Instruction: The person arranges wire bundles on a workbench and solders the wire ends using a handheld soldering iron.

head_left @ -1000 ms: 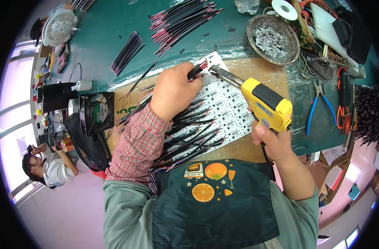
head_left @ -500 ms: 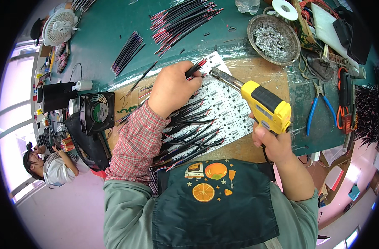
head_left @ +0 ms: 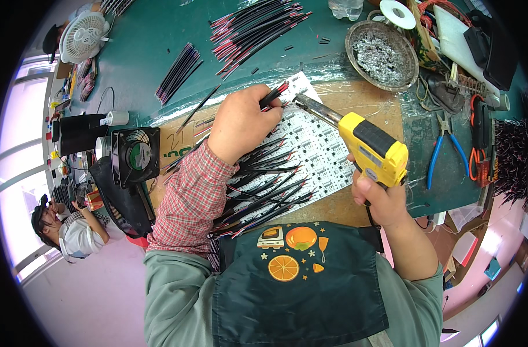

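Left hand (head_left: 241, 122): fingers clamped on black wires (head_left: 270, 97) with red ends; wires held over upper part of white circuit-board sheet (head_left: 327, 159), long axis directed up and right. Right hand (head_left: 379, 199): wrapped around grip of yellow soldering gun (head_left: 371, 149). Metal tip (head_left: 300, 100) set just right of wire ends, apart. Compared with 1.0 s earlier: gap between tip and wire ends slightly widened; sheet unmoved.

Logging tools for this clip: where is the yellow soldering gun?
In the head view, the yellow soldering gun is right of centre, held in the right hand, pointing toward the black-and-red wires in the left hand.
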The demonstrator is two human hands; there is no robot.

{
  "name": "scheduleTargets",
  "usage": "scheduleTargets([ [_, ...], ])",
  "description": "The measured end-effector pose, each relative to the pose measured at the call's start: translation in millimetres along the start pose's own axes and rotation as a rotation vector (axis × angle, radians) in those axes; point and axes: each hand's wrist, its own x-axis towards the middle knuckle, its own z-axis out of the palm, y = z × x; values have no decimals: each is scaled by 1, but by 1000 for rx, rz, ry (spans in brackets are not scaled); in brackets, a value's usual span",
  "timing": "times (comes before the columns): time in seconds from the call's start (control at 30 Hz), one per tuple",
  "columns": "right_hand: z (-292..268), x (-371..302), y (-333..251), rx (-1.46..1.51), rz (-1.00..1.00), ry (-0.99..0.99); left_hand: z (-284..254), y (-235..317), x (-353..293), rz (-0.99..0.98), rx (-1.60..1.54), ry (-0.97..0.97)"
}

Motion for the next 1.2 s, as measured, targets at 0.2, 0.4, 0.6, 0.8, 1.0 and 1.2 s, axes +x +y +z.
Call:
scheduleTargets([
  [0.2, 0, -1, -1, -11, 10, -2, -1, 1, 0, -12, 7, -14],
  [0.4, -1, -6, 0, -6, 26, 7, -1, -1, 1, -27, -26, -33],
  [0.6, -2, -5, 2, -23, -6, -12, -4, -2, 2, -44, -67, -68],
  [0.8, 0, -8, 5, -42, -9, 25, -3, 1, 0, -38, -53, -76],
  [1.0, -7, -13, 10, -13, 69, 21, -1, -1, -2, -23, -36, -57],
  [1.2, -7, -15, 9, 36, 40, 16, 0, 0, -3, -13, -21, -54],
])
